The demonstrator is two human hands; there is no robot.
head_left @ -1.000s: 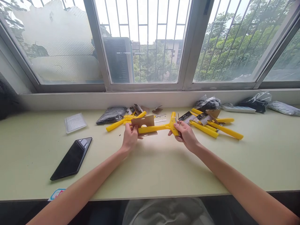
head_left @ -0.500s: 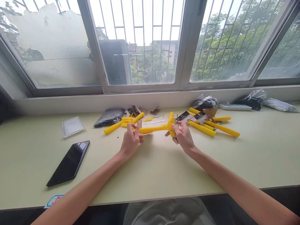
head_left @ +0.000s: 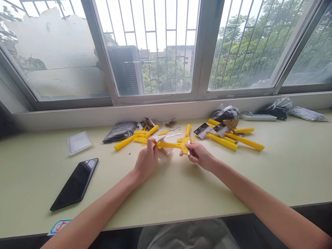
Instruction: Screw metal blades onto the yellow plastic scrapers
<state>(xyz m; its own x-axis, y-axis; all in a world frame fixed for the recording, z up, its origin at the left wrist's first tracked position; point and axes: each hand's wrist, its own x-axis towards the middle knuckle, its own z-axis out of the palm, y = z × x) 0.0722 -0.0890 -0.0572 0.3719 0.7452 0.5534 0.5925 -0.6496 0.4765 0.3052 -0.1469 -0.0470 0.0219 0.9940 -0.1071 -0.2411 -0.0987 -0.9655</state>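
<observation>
A yellow scraper (head_left: 169, 145) is held up over the table, its handle pointing left and its head at the right. My right hand (head_left: 198, 155) is closed on the scraper's head, near the pale blade edge. At the handle's end, my left hand (head_left: 147, 156) pinches a brown card (head_left: 163, 152) that lies around or beside the handle; the fingers partly hide it. Behind the held scraper, another yellow handle (head_left: 188, 130) points toward the window. More yellow scrapers (head_left: 126, 141) lie left of it, beside loose blades (head_left: 173, 135).
On the right is a pile of yellow scrapers (head_left: 246, 141) with black-and-white cards. A black phone (head_left: 75, 183) and a clear packet (head_left: 79, 143) lie at the left. Along the window wall are a black bag (head_left: 120, 131), a power strip (head_left: 259, 117) and plastic bags (head_left: 225, 112).
The scraper's head has moved slightly left and down with my right hand. The brown card in my left hand has turned and now shows more below the handle. The view has shifted slightly.
</observation>
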